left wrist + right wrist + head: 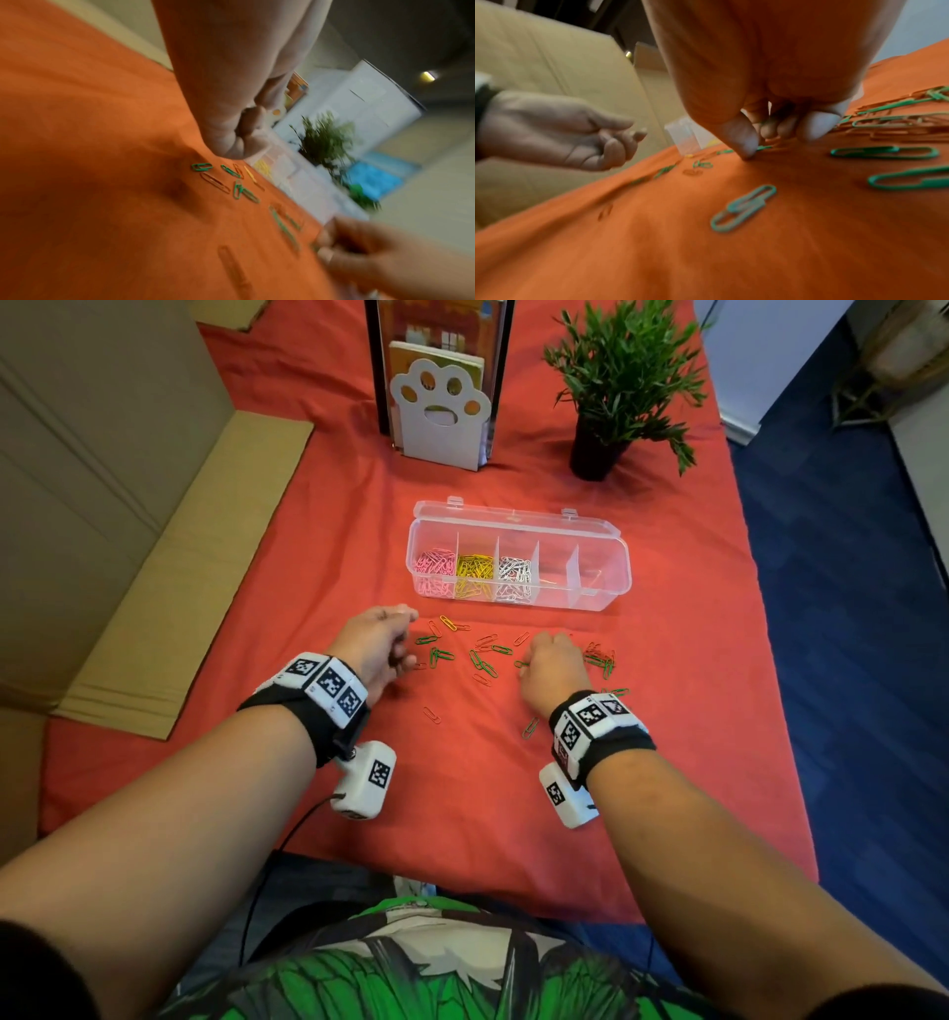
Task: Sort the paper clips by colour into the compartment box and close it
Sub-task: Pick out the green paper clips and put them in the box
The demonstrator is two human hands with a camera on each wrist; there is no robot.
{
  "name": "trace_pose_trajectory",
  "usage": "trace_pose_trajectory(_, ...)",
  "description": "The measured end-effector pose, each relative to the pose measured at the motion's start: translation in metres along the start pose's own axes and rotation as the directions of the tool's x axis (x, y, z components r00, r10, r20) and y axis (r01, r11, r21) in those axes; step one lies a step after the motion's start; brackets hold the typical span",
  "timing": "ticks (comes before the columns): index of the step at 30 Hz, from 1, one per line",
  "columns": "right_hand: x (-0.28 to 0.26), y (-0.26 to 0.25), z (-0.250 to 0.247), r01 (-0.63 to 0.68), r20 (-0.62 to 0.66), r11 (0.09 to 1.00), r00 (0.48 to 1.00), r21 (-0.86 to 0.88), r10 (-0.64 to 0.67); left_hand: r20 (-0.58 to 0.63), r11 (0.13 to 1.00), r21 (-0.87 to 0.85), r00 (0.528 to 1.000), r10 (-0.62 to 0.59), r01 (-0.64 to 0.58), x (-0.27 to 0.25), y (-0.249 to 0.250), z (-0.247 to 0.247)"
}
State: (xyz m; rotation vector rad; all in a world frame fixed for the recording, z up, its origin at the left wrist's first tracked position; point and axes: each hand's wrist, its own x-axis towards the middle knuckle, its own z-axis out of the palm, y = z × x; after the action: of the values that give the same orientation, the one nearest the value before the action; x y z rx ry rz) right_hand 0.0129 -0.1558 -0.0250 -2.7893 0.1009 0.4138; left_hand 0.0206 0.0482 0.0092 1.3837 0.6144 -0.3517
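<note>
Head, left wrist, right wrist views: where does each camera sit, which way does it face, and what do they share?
Head: looks forward and down at the compartment box; both forearms show.
Left wrist: looks along the left hand toward the plant.
Right wrist: looks along the right hand, low over the cloth.
Shared: green paper clips and the opposite hand appear in both wrist views.

The left hand (231, 113) hangs over the orange-clothed worktop (90, 142), fingers curled, holding nothing visible. Green paper clips (201, 166) and orange paper clips (214, 182) lie scattered just beyond it. The right hand (380, 255) is blurred; a plant (326, 142) stands farther off.
</note>
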Motion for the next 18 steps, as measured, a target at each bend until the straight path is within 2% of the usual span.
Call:
trace_pose_trajectory(1,-0.002,-0.001,0.001,0.009,-0.003,0.999,1.000,-0.048,-0.009,-0.026,0.988,0.137,0.997,0.073,-0.068,0.004,-0.003,0.001)
trace_pose_trajectory(2,-0.004,-0.002,0.002,0.015,-0.007,0.996,1.000,-0.083,-0.016,-0.030,0.939,0.312,0.986,0.166,-0.148,0.008,-0.006,0.001)
trace_pose_trajectory(3,-0.007,-0.003,0.002,0.023,-0.001,0.993,1.000,-0.114,-0.023,-0.002,0.843,0.489,0.966,0.257,-0.223,0.010,-0.009,0.000)
trace_pose_trajectory(5,-0.012,-0.004,0.002,0.038,0.025,0.986,0.999,-0.161,-0.034,0.065,0.590,0.751,0.922,0.381,-0.297,0.012,-0.013,-0.001)
trace_pose_trajectory(6,-0.012,-0.003,0.002,0.045,0.048,0.986,0.998,-0.162,-0.038,0.092,0.489,0.816,0.905,0.415,-0.308,0.013,-0.015,-0.001)
trace_pose_trajectory(8,-0.013,-0.003,-0.002,0.052,0.089,0.995,0.995,-0.083,-0.045,0.138,0.375,0.868,0.884,0.446,-0.325,0.016,-0.019,0.001)
trace_pose_trajectory(10,-0.013,-0.001,-0.005,-0.013,0.138,0.991,0.990,0.133,-0.006,0.175,0.322,0.884,0.879,0.443,-0.338,0.021,-0.022,0.001)
trace_pose_trajectory(11,-0.014,-0.001,-0.006,-0.076,0.186,0.952,0.982,0.298,0.020,0.187,0.303,0.890,0.880,0.436,-0.340,0.023,-0.024,0.001)
trace_pose_trajectory(12,-0.015,-0.001,-0.008,-0.153,0.232,0.868,0.972,0.473,0.044,0.199,0.285,0.895,0.878,0.435,-0.344,0.025,-0.024,0.002)
trace_pose_trajectory(14,-0.023,0.000,-0.013,-0.294,0.322,0.621,0.944,0.727,0.069,0.221,0.259,0.898,0.873,0.435,-0.356,0.027,-0.025,0.003)
trace_pose_trajectory(16,-0.030,0.002,-0.019,-0.357,0.367,0.407,0.928,0.840,0.056,0.217,0.275,0.891,0.872,0.439,-0.360,0.027,-0.024,0.005)
trace_pose_trajectory(18,-0.034,0.007,-0.023,-0.386,0.391,0.241,0.920,0.890,0.028,0.190,0.344,0.870,0.883,0.430,-0.354,0.029,-0.023,0.006)
